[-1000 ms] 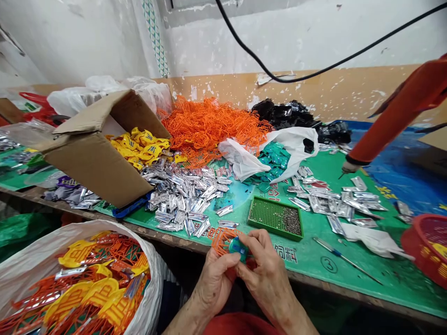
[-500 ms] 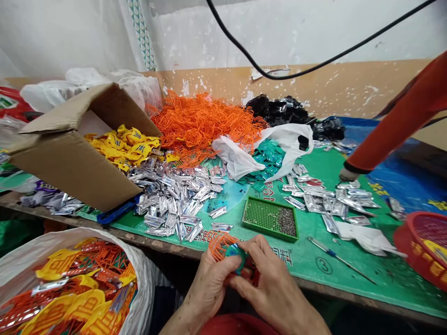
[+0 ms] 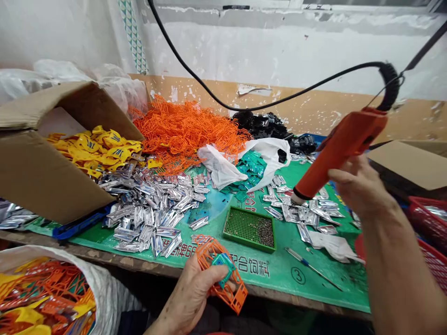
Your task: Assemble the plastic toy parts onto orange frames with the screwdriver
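My left hand (image 3: 190, 293) is closed around an orange plastic frame (image 3: 238, 294), its thumb pressing a small green plastic piece (image 3: 223, 269) that sits against the frame. Over at the right, my right hand (image 3: 361, 188) is on an orange electric screwdriver (image 3: 338, 151), its fingers partly hidden behind the body. The screwdriver hangs tilted from a black cable, tip down to the left above silver metal pieces (image 3: 316, 214). Between the hands, on the table, a green perforated tray (image 3: 240, 228) has small screws (image 3: 265, 231) gathered in its right part.
A hand screwdriver (image 3: 312, 267) lies near the front edge. Behind are piles of orange frames (image 3: 195, 132) and black parts (image 3: 261, 123), with green pieces (image 3: 249, 167) in a white bag. A carton (image 3: 52, 181) of yellow parts, more silver pieces (image 3: 146, 223) and a white sack (image 3: 108, 288) occupy the left.
My right hand has left the frame and moved up and right onto the electric screwdriver. My left hand now holds the frame and green piece alone. The camera view has shifted right.
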Demonstrator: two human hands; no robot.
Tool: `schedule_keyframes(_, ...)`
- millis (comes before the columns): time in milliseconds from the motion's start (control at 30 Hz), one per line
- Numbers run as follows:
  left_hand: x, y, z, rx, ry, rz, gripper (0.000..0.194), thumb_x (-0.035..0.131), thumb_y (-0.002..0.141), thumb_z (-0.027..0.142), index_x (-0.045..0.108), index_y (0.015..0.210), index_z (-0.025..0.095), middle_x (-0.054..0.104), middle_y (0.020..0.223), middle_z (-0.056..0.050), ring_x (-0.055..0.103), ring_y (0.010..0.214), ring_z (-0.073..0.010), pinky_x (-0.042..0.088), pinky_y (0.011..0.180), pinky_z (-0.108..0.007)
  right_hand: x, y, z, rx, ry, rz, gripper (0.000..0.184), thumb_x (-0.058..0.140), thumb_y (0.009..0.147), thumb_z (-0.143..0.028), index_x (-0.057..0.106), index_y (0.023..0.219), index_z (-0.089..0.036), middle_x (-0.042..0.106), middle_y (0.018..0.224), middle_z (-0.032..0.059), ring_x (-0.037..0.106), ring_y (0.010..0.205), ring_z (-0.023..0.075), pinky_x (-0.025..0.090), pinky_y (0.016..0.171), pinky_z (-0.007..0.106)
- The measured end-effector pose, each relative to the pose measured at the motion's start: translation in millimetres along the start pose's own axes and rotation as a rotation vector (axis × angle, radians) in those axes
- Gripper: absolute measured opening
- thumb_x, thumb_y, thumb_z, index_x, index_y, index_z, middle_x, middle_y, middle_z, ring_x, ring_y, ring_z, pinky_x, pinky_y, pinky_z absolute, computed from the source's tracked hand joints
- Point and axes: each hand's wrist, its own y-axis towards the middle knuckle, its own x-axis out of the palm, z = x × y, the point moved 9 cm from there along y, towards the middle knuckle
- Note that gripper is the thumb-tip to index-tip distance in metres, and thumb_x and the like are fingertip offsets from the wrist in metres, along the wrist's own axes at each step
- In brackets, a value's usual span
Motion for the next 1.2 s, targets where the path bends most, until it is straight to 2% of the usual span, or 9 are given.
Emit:
schedule_keyframes(100,1.4,1.1,-1.0,-0.033,0.016,-0.022,0.029,0.073,0.072,0.028,0.056,0.092,0.016,0.068,0.077,-0.002,0.065,0.062,-0.0149,0.055,0.062,-0.028,48.4,5.5,-10.5,0.12,0.235,-0.243,0.047,0.075,0.045,-0.048,0.058,0.085,-0.028,0.07,0.102,0.0086,0.067,0.091,0.0312,0.052,0.072,0.049)
schedule_keyframes(200,-0.4,2.1,0.0,-0.057,0.054,-0.019,0.032,0.073,0.073,0.029,0.056,0.096,0.016,0.069,0.085,-0.005,0.067,0.07,-0.0189,0.057,0.069,-0.035,77.6,3.3,-22.5,0.244,0.406,-0.311,0.05,0.077,0.044,-0.034,0.06,0.089,-0.024,0.071,0.09,0.0082,0.068,0.079,0.0292,0.052,0.066,0.046)
schedule_keyframes(267,-2.1,3.2,-0.1,-0.071,0.062,-0.003,0.036,0.074,0.072,0.029,0.056,0.1,0.015,0.068,0.088,-0.005,0.067,0.071,-0.019,0.057,0.07,-0.036,91.3,-2.5,-26.7,0.29,0.463,-0.274,0.055,0.078,0.043,-0.027,0.061,0.096,-0.022,0.069,0.078,0.0049,0.066,0.069,0.025,0.05,0.06,0.04)
schedule_keyframes(367,-1.4,5.3,-2.3,-0.093,0.037,0.009,0.039,0.075,0.071,0.03,0.055,0.101,0.016,0.066,0.085,-0.003,0.066,0.066,-0.0166,0.057,0.067,-0.034,107.9,-20.6,-29.2,0.234,0.471,-0.156,0.061,0.078,0.047,-0.021,0.06,0.105,-0.02,0.062,0.064,-0.004,0.059,0.056,0.0159,0.047,0.055,0.032)
schedule_keyframes(533,-0.2,7.9,-3.5,-0.107,-0.007,0.021,0.037,0.077,0.068,0.031,0.056,0.095,0.017,0.064,0.08,0.0,0.065,0.065,-0.0155,0.057,0.064,-0.031,138.3,-60.7,-3.4,0.249,0.463,-0.073,0.062,0.075,0.053,-0.025,0.059,0.113,-0.017,0.058,0.056,-0.0067,0.055,0.046,0.0151,0.046,0.047,0.032)
schedule_keyframes(700,-3.8,9.3,-5.0,-0.106,-0.029,0.041,0.035,0.076,0.07,0.031,0.055,0.095,0.018,0.065,0.079,-0.001,0.065,0.064,-0.0159,0.057,0.063,-0.031,146.7,-69.5,14.3,0.22,0.468,-0.006,0.055,0.075,0.057,-0.028,0.061,0.109,-0.017,0.058,0.056,-0.0076,0.054,0.045,0.014,0.047,0.048,0.033)
schedule_keyframes(967,-1.0,13.6,-6.5,-0.07,-0.056,0.034,0.033,0.076,0.07,0.031,0.057,0.094,0.019,0.065,0.079,0.0,0.065,0.062,-0.0156,0.056,0.06,-0.029,146.9,-72.9,21.6,0.199,0.487,0.005,0.043,0.073,0.056,-0.023,0.063,0.097,-0.014,0.059,0.057,-0.0065,0.054,0.046,0.0137,0.047,0.05,0.032)
schedule_keyframes(1200,3.6,14.5,-3.1,-0.09,-0.048,0.029,0.034,0.075,0.07,0.03,0.055,0.095,0.018,0.065,0.08,-0.002,0.065,0.066,-0.0179,0.058,0.064,-0.035,147.4,-73.2,26.8,0.186,0.467,0.0,0.028,0.073,0.057,-0.022,0.063,0.082,-0.016,0.059,0.057,-0.0057,0.054,0.048,0.0136,0.046,0.053,0.033)
